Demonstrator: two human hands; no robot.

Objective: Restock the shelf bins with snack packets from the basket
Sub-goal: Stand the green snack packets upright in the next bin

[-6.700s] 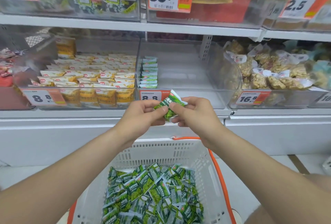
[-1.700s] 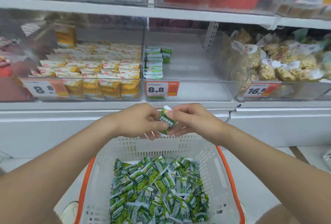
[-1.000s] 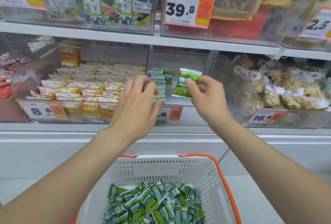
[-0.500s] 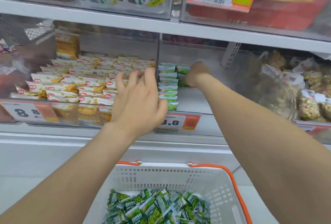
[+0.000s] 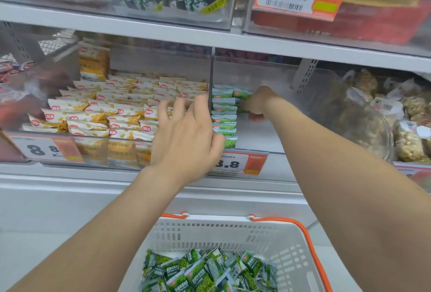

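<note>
A clear shelf bin holds a short row of green snack packets along its left wall. My right hand reaches deep into this bin and grips a green packet beside the back of that row; another packet stands just behind it. My left hand hovers at the bin's front left corner, fingers straight and spread, touching the divider and the front of the row. Below stands a white basket with orange handles, holding several loose green packets.
The bin to the left is packed with yellow snack packets. To the right is a bin of wrapped nut clusters. A shelf board hangs low over the bins. An 8.8 price tag is on the bin front.
My right hand carried a green packet up from over the basket into the back of the bin and now stays there. My left hand rose to the bin front and barely moved since.
</note>
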